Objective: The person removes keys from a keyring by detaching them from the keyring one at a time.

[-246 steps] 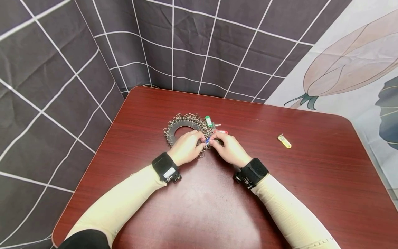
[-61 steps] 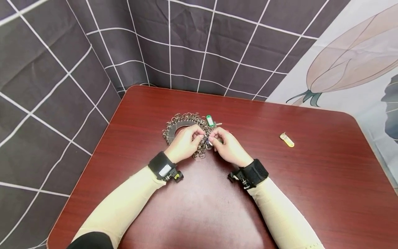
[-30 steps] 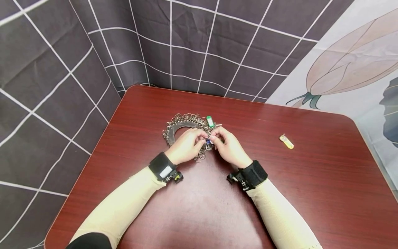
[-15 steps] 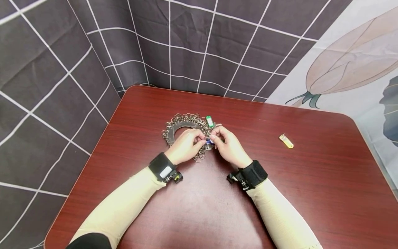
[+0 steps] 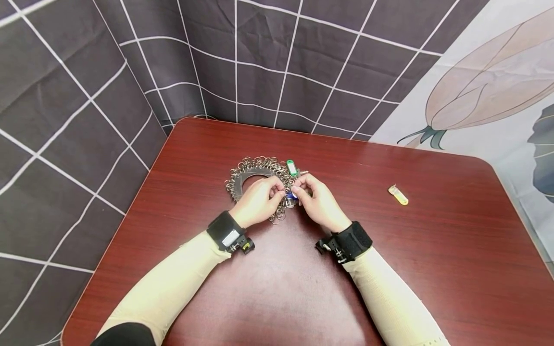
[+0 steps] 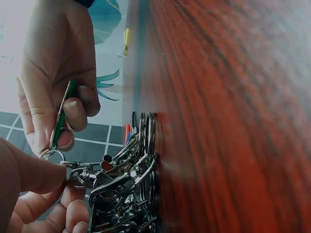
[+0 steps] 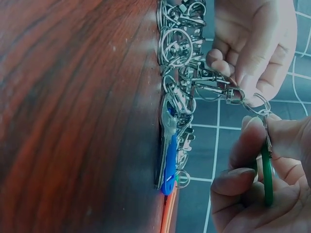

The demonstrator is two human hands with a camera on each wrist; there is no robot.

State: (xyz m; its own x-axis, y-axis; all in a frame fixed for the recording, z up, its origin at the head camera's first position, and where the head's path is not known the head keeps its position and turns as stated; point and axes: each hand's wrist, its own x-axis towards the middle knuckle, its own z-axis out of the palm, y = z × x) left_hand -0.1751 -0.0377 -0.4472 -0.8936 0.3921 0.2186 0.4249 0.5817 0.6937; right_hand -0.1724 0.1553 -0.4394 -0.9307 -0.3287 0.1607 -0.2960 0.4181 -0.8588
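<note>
A flat metal disc (image 5: 240,181) hung with several key rings and clasps lies on the red-brown table (image 5: 433,259). Both hands work at its near right edge. My left hand (image 5: 277,193) pinches a silver swivel clasp (image 7: 232,94) that hangs from the ring bundle (image 7: 179,53). My right hand (image 5: 299,192) pinches a thin green tag (image 7: 266,171) by its small split ring (image 6: 50,154), right beside the clasp. A blue tag with a key (image 7: 168,160) lies flat against the bundle. Another green tag (image 5: 292,167) rests at the bundle's far side.
A yellow tag (image 5: 397,195) lies alone on the table to the right. Dark checked cloth (image 5: 86,120) hangs behind and to the left, and a pale flower-print sheet (image 5: 484,86) hangs at the right. Black straps sit on both wrists.
Both hands have stayed at the same spot on the ring bundle, with only small finger movements. The red tag seen by the right hand earlier is now hidden.
</note>
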